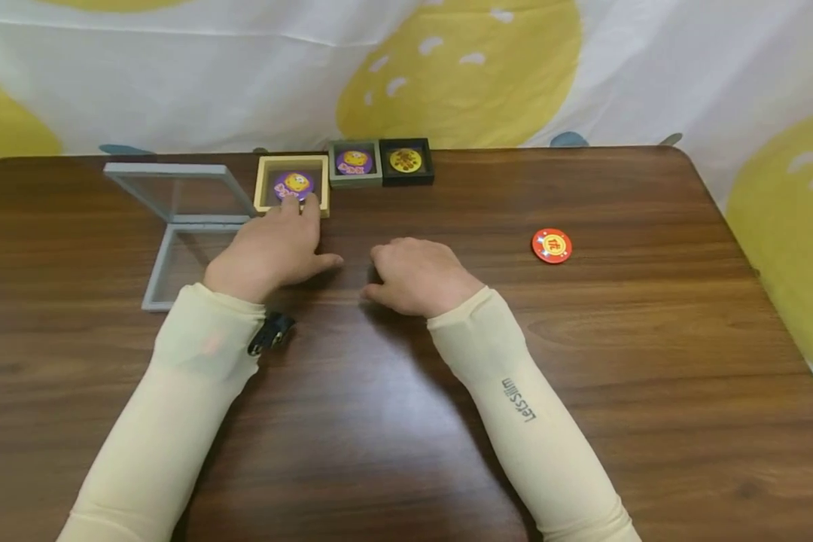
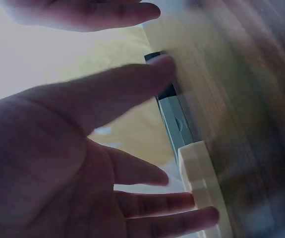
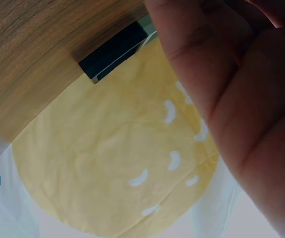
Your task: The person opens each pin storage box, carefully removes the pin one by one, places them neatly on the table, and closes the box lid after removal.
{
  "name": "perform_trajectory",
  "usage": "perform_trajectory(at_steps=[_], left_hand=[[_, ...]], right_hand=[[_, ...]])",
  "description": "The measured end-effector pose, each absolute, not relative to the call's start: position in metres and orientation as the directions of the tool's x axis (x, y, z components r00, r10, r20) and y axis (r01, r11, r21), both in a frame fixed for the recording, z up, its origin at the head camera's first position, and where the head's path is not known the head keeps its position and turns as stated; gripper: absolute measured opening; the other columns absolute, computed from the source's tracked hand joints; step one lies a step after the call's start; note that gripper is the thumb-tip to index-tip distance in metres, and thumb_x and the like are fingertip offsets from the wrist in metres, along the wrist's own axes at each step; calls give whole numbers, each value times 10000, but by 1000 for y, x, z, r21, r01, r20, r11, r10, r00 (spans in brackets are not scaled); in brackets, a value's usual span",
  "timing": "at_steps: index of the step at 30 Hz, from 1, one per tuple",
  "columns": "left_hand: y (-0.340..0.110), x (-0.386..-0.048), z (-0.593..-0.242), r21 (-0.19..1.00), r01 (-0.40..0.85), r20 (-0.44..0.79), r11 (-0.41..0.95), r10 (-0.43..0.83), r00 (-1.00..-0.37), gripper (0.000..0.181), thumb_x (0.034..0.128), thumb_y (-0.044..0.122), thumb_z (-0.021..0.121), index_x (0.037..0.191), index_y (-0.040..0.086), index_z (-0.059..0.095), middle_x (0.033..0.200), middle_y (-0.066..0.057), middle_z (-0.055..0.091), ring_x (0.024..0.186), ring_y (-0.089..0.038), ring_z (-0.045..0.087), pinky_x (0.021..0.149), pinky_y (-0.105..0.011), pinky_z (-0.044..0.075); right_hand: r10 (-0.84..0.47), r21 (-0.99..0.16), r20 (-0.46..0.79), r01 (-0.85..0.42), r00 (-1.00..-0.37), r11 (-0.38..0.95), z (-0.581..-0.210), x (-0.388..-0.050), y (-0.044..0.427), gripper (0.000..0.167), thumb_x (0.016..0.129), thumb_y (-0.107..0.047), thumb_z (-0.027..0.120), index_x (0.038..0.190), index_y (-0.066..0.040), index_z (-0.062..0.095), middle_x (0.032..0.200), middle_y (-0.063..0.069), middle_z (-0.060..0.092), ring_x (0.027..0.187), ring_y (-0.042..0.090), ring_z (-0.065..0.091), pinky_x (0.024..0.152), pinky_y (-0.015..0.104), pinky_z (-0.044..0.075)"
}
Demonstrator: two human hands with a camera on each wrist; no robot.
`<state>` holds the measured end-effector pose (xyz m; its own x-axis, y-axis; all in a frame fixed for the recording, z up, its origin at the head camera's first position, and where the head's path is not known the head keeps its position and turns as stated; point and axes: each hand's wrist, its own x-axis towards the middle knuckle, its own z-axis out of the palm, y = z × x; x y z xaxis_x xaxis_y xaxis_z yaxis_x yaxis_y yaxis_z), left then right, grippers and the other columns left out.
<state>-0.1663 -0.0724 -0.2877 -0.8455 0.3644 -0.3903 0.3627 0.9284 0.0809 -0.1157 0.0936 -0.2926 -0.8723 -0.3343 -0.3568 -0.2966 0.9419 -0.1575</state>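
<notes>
My left hand [image 1: 274, 245] reaches over the front edge of a cream square display frame [image 1: 324, 181], its fingers extended. Behind its fingertips a purple round badge [image 1: 294, 184] with a yellow figure shows in that frame. In the left wrist view, fingertips meet or nearly meet the cream frame's side [image 2: 200, 163], and the thumb stands apart. My right hand [image 1: 420, 275] hovers or rests low over the table to the right, fingers loosely bent, with nothing seen in it. Most of its fingers are cut off in the right wrist view.
A pale grey hinged frame [image 1: 158, 267] stands with its lid raised at left. A small grey frame [image 1: 333, 167] and a black frame [image 1: 428, 162], each with a round badge, adjoin along the back edge. A red round badge [image 1: 552, 245] lies on the table at right.
</notes>
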Motion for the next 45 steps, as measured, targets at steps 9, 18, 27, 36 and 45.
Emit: perform_trajectory(at_steps=[9,18,27,36,45], left_hand=[[-75,-163,-282,54,416,-371,908,405,-836,611,898,421,599,1216,-93,514,1292,-330,436,1182,-463,460,917,-578,438],[-72,-159,-278,60,444,-391,894,430,-814,512,886,372,631,1192,-33,562,1249,-284,499,1141,-423,537,872,-594,464],[-71,-154,-275,127,542,-321,830,552,-770,120,826,118,655,747,71,579,861,-103,617,772,-227,565,719,-439,494],[-75,-154,-263,248,546,-332,800,600,-728,278,890,200,612,1145,90,625,1062,-93,648,940,-240,591,831,-430,469],[-79,-159,-272,203,483,-435,852,520,-735,767,797,205,726,1459,114,349,1511,-267,279,1379,-442,293,1090,-570,298]], right_hand=[[-325,-149,-354,-290,-877,945,-291,-115,92,337,910,-443,574,1032,-133,622,1033,35,658,994,206,627,817,420,519],[-327,-142,-354,-295,-876,945,-291,-116,93,330,905,-443,579,1013,-135,620,1023,41,661,987,219,632,811,421,516],[-323,-152,-347,-287,-881,946,-292,-117,93,310,902,-441,585,973,-141,613,1003,37,654,968,207,628,788,429,520],[-322,-146,-349,-288,-880,946,-293,-118,94,302,901,-444,585,952,-148,615,961,23,654,915,186,625,758,419,515],[-320,-141,-357,-288,-878,947,-293,-118,92,337,900,-457,582,1000,-139,624,1009,39,663,960,210,633,778,430,517]])
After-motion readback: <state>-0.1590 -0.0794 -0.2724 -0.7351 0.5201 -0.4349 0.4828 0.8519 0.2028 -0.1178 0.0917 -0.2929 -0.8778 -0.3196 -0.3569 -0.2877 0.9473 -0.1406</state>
